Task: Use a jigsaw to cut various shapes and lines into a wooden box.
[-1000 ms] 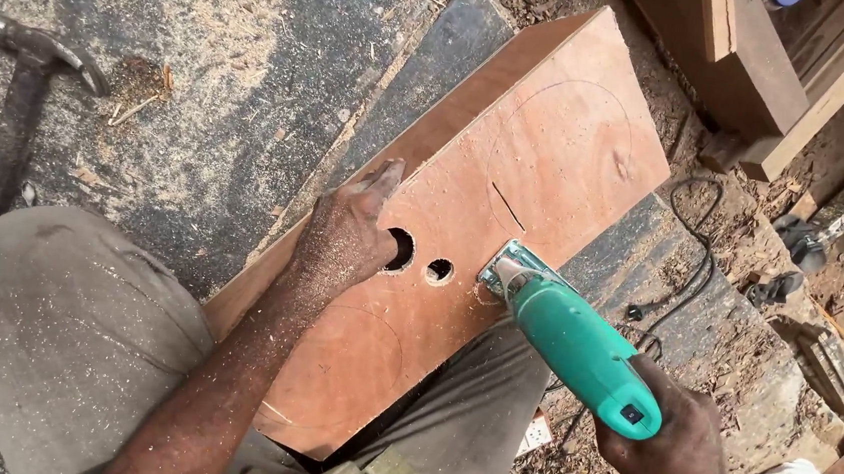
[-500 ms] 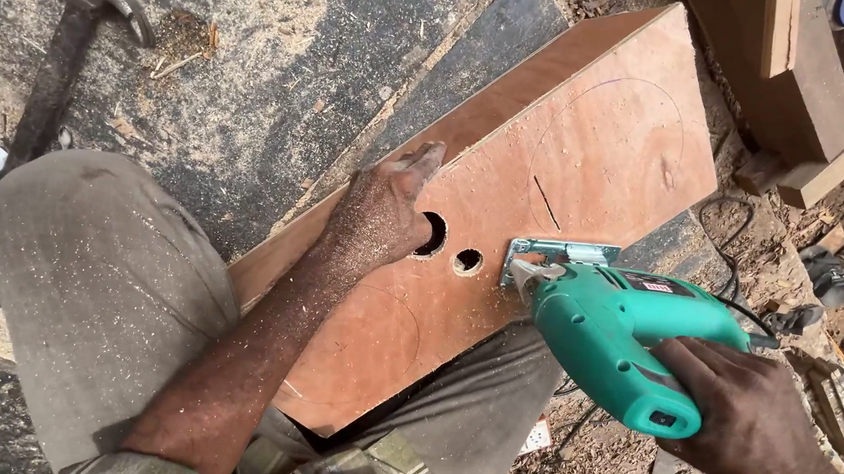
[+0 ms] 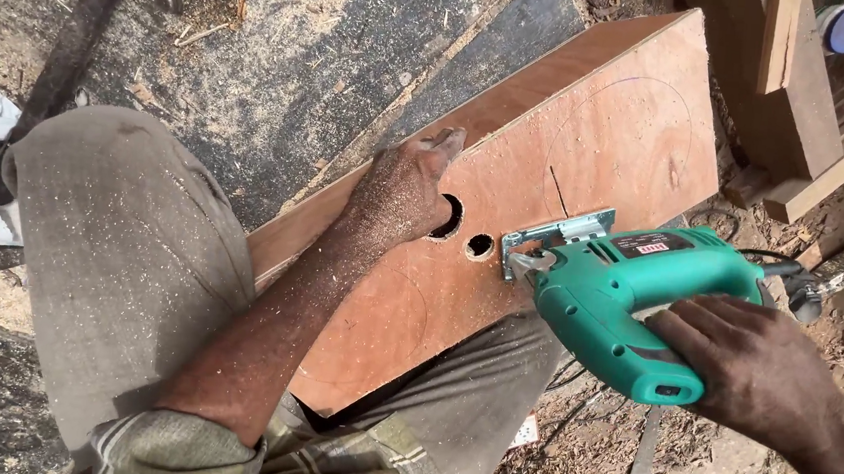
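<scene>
1. I saw the plywood board lying tilted across the person's legs, its far edge over a dark slab and its near edge over the lap.
2. Two round holes sat close together near the board's middle, with bare panel open above them up to a pencilled circle.
3. Room to the right was tight: stacked timber stood just beside the board's far corner, and sawdust covered the ground.
4. A hammer lay well apart at upper left.
5. The left hand lay flat on the board, fingers together, beside the larger hole.
6. The right hand was wrapped around the handle of the green jigsaw, whose metal shoe rested near the smaller hole at the board's edge.
</scene>
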